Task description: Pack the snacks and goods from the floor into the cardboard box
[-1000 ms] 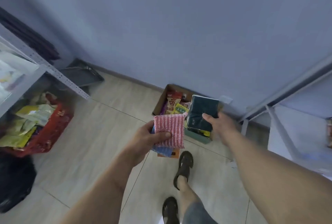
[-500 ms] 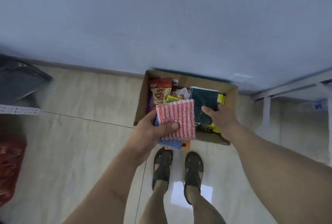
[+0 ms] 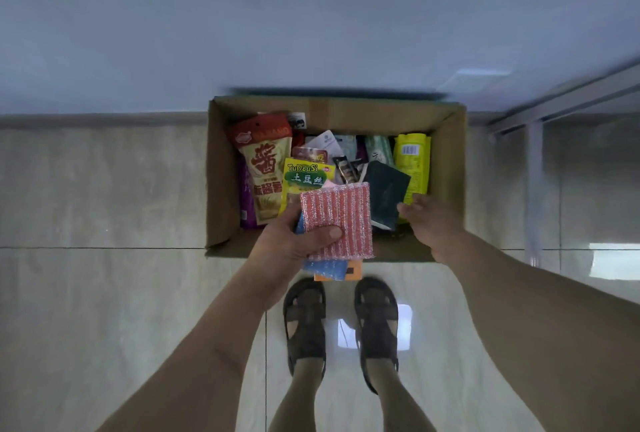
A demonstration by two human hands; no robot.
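Since a second ago the view has swung from the shelves on the left to straight down over the cardboard box [image 3: 221, 189], and the person now stands with both sandalled feet [image 3: 341, 324] just in front of it rather than mid-stride. That box sits on the tiled floor [image 3: 104, 293] against the wall, its top open and already crowded: a red-and-cream snack bag [image 3: 265, 165] leans at the left, a yellow-green packet [image 3: 306, 177] lies beside it, a yellow packet [image 3: 412, 158] stands at the right, and smaller wrappers fill the middle. A metal shelf frame [image 3: 533, 140] stands to the right of the box. The left hand [image 3: 294, 244] is closed on a stack of scrubbing pads, thumb pressed across the red striped pad [image 3: 337, 217] on top, with a blue pad [image 3: 325, 267] and an orange card edge showing beneath; the stack hovers over the box's near edge. The right hand [image 3: 431, 220] reaches inside the box at the right, fingers gripping the lower edge of a dark green pad [image 3: 386, 192], which is tilted above the packets.
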